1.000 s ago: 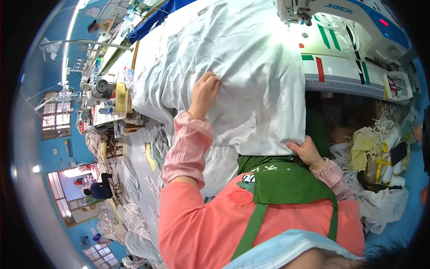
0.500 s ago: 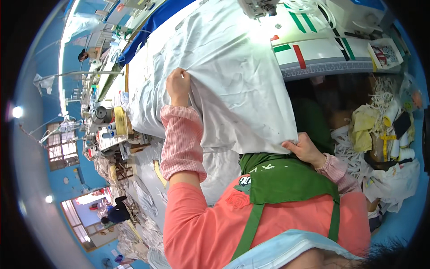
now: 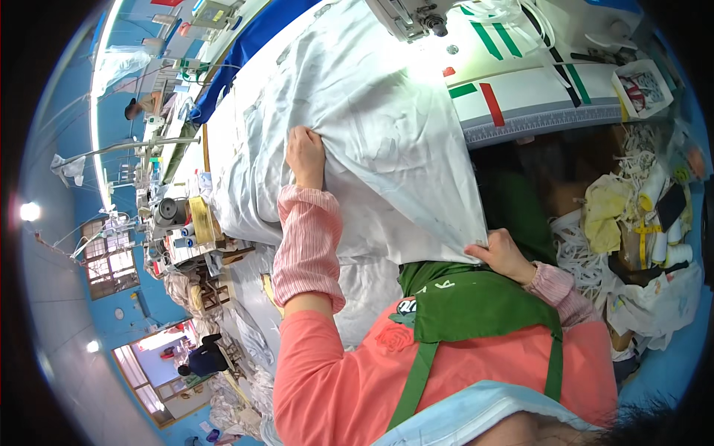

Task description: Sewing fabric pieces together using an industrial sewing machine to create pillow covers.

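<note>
A large piece of white fabric point(image 3: 401, 149) drapes from the sewing table down to my lap. My left hand point(image 3: 306, 157) is closed on the fabric near its middle, gathering a fold that runs down toward the right. At the lower right corner of the cloth, my right hand point(image 3: 504, 256) pinches its edge between thumb and fingers, close to my green apron point(image 3: 483, 301). The sewing machine head point(image 3: 413, 18) stands above the fabric's far end, its lamp lighting the cloth. What lies under the fabric is hidden.
A ruler strip point(image 3: 535, 128) lines the table's front edge, with red tape point(image 3: 491, 104) and green strips beyond. A small box of odds and ends point(image 3: 642, 89) stands at the right. Below it are thread spools point(image 3: 677, 255) and scraps. Two people work far left.
My left hand has moved slightly down and to the right with the fabric. My right hand has shifted a little downward, still on the corner. The whole view has tilted slightly.
</note>
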A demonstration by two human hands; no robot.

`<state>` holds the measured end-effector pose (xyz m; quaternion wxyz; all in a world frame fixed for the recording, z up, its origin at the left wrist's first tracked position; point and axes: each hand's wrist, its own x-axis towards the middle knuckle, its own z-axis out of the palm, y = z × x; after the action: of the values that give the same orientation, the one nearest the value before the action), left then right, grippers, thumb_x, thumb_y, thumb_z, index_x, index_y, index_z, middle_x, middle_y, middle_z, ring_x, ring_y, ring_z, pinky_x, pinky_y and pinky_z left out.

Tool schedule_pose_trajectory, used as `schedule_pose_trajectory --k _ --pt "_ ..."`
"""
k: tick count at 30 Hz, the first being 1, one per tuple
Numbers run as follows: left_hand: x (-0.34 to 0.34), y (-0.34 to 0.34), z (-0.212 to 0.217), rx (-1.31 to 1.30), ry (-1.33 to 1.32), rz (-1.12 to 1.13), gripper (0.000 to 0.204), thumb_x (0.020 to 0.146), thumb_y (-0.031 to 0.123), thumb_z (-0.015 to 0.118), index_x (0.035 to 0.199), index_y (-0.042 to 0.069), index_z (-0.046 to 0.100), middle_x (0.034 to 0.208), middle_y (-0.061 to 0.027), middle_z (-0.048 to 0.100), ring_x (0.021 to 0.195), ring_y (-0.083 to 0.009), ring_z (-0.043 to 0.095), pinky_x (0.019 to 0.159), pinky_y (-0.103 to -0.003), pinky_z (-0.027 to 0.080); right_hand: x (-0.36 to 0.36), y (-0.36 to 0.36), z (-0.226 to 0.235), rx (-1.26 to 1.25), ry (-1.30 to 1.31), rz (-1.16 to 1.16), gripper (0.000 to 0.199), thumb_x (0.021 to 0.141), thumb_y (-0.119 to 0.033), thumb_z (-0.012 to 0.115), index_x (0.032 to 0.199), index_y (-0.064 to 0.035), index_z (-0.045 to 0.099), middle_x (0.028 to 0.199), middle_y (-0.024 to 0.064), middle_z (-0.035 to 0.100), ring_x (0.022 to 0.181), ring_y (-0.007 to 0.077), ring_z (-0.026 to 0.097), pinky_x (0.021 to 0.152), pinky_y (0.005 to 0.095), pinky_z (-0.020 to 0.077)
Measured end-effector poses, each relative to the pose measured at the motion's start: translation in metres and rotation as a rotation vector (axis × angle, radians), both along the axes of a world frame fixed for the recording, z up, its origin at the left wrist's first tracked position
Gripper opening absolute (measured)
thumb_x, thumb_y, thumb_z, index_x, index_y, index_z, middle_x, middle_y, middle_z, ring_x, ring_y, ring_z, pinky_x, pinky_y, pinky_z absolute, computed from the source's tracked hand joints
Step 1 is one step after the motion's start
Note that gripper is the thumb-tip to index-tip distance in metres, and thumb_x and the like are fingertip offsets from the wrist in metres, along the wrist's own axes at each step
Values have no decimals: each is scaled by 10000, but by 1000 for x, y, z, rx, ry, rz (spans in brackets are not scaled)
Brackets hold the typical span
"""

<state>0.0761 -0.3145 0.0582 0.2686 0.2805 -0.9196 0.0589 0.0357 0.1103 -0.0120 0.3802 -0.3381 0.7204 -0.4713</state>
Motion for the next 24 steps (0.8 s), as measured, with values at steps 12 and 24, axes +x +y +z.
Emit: schedule_pose_trajectory --k 12,24 --pt "-54 -47 0 13 -23 -60 120 864 114 519 806 8 519 811 -172 591 729 -375 584 658 -449 471 -39 -32 30 -130 68 -70 263 850 -175 656 948 69 652 858 243 647 773 377 647 658 381 503" --pt "-114 -104 -2 -66 -25 -12 145 850 156 523 780 31 501 803 -178 605 744 -381 597 664 -462 480 -55 -60 33 -239 182 -180 193 830 -97 654 933 64 628 863 231 614 725 393 607 619 414 485"
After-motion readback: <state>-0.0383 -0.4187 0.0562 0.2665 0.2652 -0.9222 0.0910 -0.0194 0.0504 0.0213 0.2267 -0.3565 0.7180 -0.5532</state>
